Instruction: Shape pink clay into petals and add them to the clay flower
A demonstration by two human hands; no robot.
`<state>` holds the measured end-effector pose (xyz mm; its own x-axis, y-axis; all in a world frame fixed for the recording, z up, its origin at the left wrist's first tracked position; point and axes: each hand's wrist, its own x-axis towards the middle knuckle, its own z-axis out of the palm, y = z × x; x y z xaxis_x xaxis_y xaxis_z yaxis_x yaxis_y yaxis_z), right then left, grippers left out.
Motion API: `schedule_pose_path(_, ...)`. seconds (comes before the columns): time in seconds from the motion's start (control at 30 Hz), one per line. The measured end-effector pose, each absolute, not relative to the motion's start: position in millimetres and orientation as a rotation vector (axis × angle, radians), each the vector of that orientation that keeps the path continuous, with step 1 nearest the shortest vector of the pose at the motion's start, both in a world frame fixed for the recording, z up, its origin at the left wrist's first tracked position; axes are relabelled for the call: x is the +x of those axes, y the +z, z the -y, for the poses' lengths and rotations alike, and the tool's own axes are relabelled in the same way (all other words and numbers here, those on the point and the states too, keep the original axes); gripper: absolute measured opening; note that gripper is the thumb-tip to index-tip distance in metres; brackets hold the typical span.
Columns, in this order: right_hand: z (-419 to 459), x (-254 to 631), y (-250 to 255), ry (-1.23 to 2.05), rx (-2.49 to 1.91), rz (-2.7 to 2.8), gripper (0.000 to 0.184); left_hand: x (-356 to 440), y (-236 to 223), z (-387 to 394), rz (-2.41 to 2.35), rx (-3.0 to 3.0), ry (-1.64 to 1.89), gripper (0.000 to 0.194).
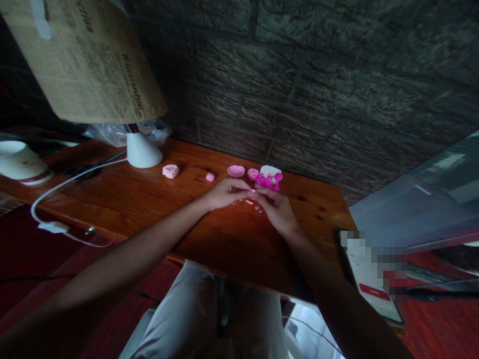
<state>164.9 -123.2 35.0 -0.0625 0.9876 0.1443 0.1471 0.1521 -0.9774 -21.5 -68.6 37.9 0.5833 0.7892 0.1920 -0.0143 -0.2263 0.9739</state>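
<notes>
My left hand (223,193) and my right hand (280,210) meet above the wooden table, both pinching a small piece of pink modelling clay (253,192) between their fingertips. Just below the fingers shows another thin pink bit (249,202); whether it touches them I cannot tell. Behind my hands are a flat pink oval (236,171), a rounded pink piece (253,173) and a bright magenta lobed object (276,181) beside a white piece (270,170). Farther left lie a small pink lump (210,177) and a larger pale pink lump of clay (171,171).
A lamp with a newsprint shade (101,65) and white base (143,150) stands at the left, its white cable (48,192) hanging over the edge. A paper cup (20,160) is far left. A tablet-like device (368,274) lies right. A stone-block wall (262,85) rises behind the table (232,244).
</notes>
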Motion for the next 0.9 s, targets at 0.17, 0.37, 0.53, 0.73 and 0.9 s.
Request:
schedule_pose_path(0.17, 122.6, 165.3, 34.1, 1.042, -1.163, 1.433, 0.036, -20.7, 38.5, 69.0, -0.667, 1.639, 0.861, 0.032)
schedule_pose_path(0.37, 122.9, 165.3, 34.3, 1.049, -1.164, 1.439, 0.036, -21.1, 40.9, 70.0, -0.663, 1.596, 0.878, 0.032)
schedule_pose_path(0.53, 121.2, 166.1, 34.0, 1.051, -1.172, 1.378, 0.038, -21.4, 43.2, 70.2, -0.697, 1.513, 0.873, 0.027)
schedule_pose_path(0.73, 119.9, 166.5, 31.9, 1.051, -1.207, 1.379, 0.039, -22.7, 40.8, 67.2, -0.718, 1.479, 0.85, 0.026)
schedule_pose_path(0.9, 119.9, 166.0, 31.3, 1.041, -1.216, 1.354, 0.041, -24.8, 40.5, 66.5, -0.739, 1.496, 0.891, 0.026)
